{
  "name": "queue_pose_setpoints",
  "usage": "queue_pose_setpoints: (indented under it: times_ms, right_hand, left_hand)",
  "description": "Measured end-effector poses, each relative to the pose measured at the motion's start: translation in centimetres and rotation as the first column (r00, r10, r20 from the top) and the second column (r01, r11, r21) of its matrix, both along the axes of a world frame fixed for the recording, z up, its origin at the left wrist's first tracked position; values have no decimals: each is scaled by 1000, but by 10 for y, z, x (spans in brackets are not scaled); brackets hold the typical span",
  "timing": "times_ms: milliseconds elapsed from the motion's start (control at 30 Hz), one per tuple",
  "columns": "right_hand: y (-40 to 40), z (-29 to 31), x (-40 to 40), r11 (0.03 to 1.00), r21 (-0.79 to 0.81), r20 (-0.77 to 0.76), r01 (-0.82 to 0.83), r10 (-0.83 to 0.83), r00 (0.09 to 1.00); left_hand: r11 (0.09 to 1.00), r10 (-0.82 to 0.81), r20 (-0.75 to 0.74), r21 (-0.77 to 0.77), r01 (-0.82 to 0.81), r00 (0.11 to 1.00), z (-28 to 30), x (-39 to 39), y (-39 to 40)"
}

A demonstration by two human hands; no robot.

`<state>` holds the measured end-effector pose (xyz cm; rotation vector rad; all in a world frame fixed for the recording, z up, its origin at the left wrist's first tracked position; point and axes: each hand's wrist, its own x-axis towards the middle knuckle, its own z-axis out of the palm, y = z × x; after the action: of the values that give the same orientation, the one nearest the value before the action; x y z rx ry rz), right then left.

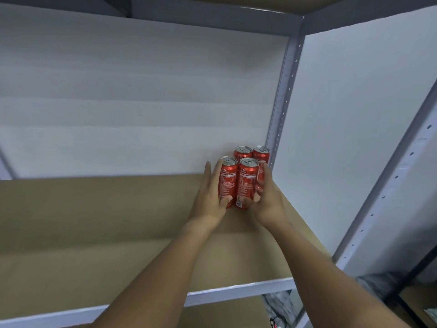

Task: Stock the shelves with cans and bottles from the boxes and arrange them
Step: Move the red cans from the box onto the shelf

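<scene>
Several red cola cans stand upright in a tight cluster at the back right corner of the brown shelf board [94,221]. My left hand [210,197] lies with straight fingers along the left side of the front left can [227,178], its thumb pressing the can's lower front. My right hand [264,200] wraps the front right can [247,181] from the right, fingers curled at its side and thumb on its lower front. Two more cans [243,152] stand just behind, against the white back wall.
The grey metal upright [282,102] stands right behind the cans. A white side panel [354,138] closes the shelf on the right. The pale front rail [236,292] edges the board, with a lower shelf and dark cables beneath it.
</scene>
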<state>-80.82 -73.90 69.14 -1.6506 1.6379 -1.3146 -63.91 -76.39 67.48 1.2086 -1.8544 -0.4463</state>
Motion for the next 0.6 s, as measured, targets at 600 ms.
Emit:
queue_pose_setpoints:
  times_ms: [600]
  right_hand:
    - [209, -114, 151, 945, -295, -446, -143, -4, 895]
  left_hand:
    - [915, 163, 194, -397, -74, 967, -118, 134, 224]
